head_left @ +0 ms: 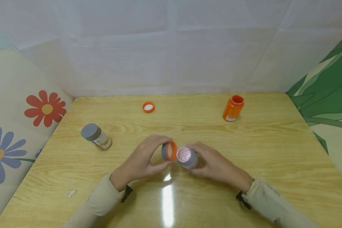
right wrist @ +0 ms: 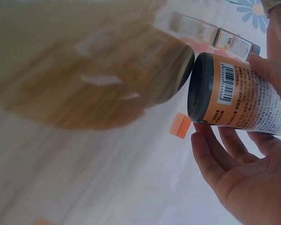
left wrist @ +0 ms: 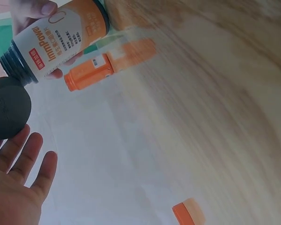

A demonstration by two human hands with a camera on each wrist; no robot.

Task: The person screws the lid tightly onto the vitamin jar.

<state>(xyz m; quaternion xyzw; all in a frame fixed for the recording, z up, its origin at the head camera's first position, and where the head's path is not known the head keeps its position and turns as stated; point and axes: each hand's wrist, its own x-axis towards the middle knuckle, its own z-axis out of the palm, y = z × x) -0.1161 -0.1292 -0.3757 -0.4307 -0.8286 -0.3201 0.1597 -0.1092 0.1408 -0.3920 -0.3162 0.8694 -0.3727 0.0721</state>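
Note:
In the head view my left hand [head_left: 143,156] pinches a grey screw cap [head_left: 164,152] by its edge, its orange inside turned toward the bottle. My right hand [head_left: 213,163] grips a supplement bottle [head_left: 190,160] whose uncapped mouth shows a shiny, pinkish patterned cover. Cap and bottle mouth stand close together above the table. The left wrist view shows the dark cap [left wrist: 9,108] overlapping the threaded neck of the bottle [left wrist: 61,37], which has a white and orange label. From the right wrist, fingers wrap the bottle [right wrist: 239,93] near its barcode, its dark base facing the table.
A grey-lidded bottle [head_left: 97,136] stands on the wooden table [head_left: 125,123] at left. An orange open bottle [head_left: 233,108] stands at the back right. Toward the back lies an orange cap [head_left: 148,107] with white lining. A small white scrap [head_left: 71,193] lies front left.

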